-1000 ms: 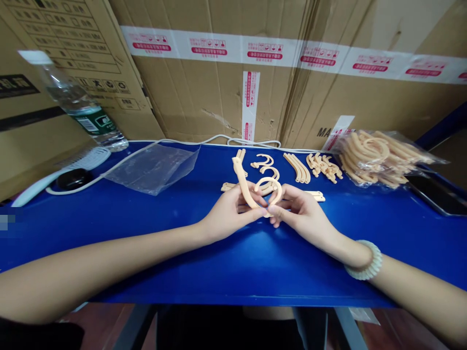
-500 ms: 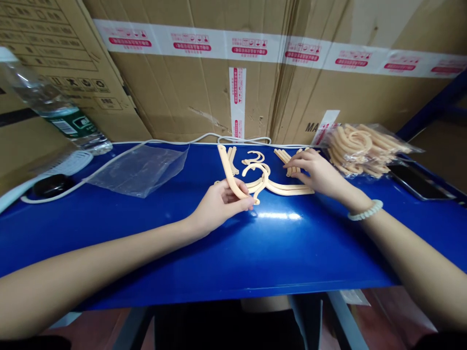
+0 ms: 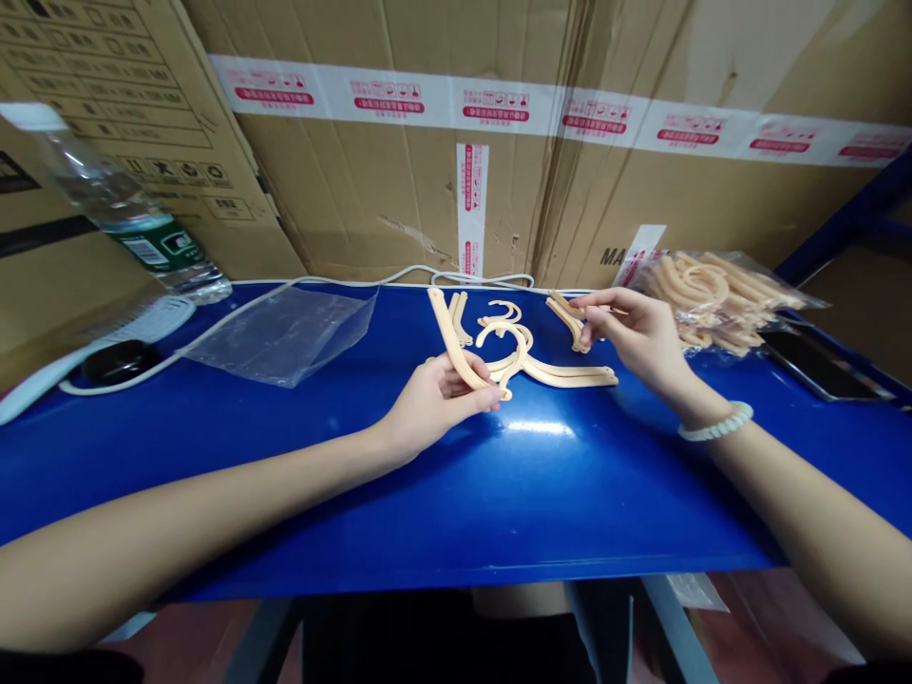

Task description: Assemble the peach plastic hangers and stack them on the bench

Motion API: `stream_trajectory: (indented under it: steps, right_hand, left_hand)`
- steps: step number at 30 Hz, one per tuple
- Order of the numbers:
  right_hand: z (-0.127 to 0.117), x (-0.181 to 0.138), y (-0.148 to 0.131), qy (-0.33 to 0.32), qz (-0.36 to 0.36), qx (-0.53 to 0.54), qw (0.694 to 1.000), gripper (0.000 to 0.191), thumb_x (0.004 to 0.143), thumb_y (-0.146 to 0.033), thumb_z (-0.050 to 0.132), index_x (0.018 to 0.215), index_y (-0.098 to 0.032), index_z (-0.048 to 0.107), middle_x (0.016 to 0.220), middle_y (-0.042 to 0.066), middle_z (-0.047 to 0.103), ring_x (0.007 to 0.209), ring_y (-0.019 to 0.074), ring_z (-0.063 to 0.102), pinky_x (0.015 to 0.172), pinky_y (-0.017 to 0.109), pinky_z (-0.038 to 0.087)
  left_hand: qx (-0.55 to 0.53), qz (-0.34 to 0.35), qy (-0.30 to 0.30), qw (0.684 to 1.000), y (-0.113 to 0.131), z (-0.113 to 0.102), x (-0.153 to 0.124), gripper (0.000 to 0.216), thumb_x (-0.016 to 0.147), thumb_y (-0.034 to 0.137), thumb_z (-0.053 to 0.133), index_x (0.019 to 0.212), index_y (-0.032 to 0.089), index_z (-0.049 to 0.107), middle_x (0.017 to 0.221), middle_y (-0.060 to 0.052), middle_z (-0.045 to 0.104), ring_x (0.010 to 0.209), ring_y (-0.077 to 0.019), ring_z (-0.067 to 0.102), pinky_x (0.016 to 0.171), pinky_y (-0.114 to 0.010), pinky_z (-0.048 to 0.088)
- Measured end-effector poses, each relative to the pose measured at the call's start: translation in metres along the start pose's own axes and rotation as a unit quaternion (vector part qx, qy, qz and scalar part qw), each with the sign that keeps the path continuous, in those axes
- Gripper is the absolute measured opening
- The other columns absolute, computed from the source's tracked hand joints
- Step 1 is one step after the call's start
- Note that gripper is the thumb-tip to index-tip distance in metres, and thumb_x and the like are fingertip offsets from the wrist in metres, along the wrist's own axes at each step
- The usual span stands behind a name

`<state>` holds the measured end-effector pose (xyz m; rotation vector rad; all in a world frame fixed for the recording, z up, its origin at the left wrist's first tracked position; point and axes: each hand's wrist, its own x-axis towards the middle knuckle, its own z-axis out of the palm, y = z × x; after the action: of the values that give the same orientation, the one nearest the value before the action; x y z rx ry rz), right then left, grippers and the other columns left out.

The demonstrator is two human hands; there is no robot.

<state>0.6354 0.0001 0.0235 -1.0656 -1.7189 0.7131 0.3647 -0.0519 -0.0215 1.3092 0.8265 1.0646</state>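
Between the thumb and fingers of my left hand (image 3: 446,394) is a beige plastic hanger part: a long curved arm (image 3: 451,332) joined to a hook (image 3: 514,342), tilted up off the blue table. My right hand (image 3: 637,342) is closed in a pinch at the right pile of loose hanger arms (image 3: 570,328), with one beige arm at its fingertips, partly hidden by the fingers. Behind the held part, assembled-looking hangers (image 3: 570,374) lie flat. Loose hooks (image 3: 503,311) and another group of hanger arms (image 3: 462,318) rest farther back.
A clear bag of beige parts (image 3: 719,294) and a dark phone (image 3: 819,361) lie at right. At left are an empty-looking plastic bag (image 3: 285,332), a water bottle (image 3: 153,228), a black mouse-like object (image 3: 120,362) and a white cable (image 3: 399,275). Cardboard boxes (image 3: 370,190) stand behind.
My right hand has drawn slightly up and right from the pile, and its fingers have closed on a hanger arm. My left hand keeps its hold; the view has shifted slightly.
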Motion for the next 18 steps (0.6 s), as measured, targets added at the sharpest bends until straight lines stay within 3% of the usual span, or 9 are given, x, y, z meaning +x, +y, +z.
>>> stream_trajectory:
  steps: [3, 6, 13, 18]
  right_hand:
    - [0.013, -0.012, -0.022, 0.016, 0.018, 0.121, 0.992, 0.028, 0.085, -0.047, 0.079, 0.099, -0.024, 0.071, 0.095, 0.006, 0.074, 0.083, 0.0221, 0.071, 0.078, 0.037, 0.059]
    - [0.026, -0.022, -0.035, 0.003, 0.031, 0.205, 0.978, 0.027, 0.083, -0.044, 0.082, 0.098, -0.024, 0.072, 0.113, 0.006, 0.072, 0.088, 0.0193, 0.072, 0.083, 0.035, 0.060]
    - [0.041, -0.034, -0.034, -0.028, 0.101, 0.258, 0.960, 0.022, 0.082, -0.042, 0.083, 0.085, -0.022, 0.076, 0.100, 0.004, 0.074, 0.078, 0.0150, 0.066, 0.084, 0.034, 0.059]
    - [0.046, -0.040, -0.033, -0.034, 0.135, 0.255, 0.957, 0.028, 0.078, -0.031, 0.086, 0.101, -0.025, 0.072, 0.111, 0.003, 0.068, 0.083, 0.0143, 0.066, 0.081, 0.032, 0.060]
  left_hand:
    - [-0.003, 0.000, 0.000, 1.000, 0.000, 0.000, 0.001, 0.032, 0.073, 0.025, 0.085, 0.090, 0.016, 0.059, 0.083, -0.004, 0.075, 0.076, -0.0166, 0.073, 0.078, -0.032, 0.059]
    - [-0.015, -0.012, 0.005, 1.000, 0.000, 0.000, 0.001, 0.033, 0.071, 0.023, 0.085, 0.090, 0.016, 0.059, 0.083, -0.003, 0.076, 0.079, -0.0178, 0.074, 0.081, -0.032, 0.059]
    - [-0.034, -0.029, 0.014, 0.999, 0.000, 0.000, 0.002, 0.032, 0.069, 0.017, 0.084, 0.090, 0.016, 0.059, 0.084, -0.002, 0.077, 0.080, -0.0163, 0.075, 0.086, -0.032, 0.058]
    - [-0.015, 0.000, -0.006, 1.000, 0.001, 0.000, 0.003, 0.028, 0.073, 0.018, 0.083, 0.088, 0.016, 0.060, 0.088, -0.002, 0.076, 0.086, -0.0174, 0.075, 0.089, -0.032, 0.058]
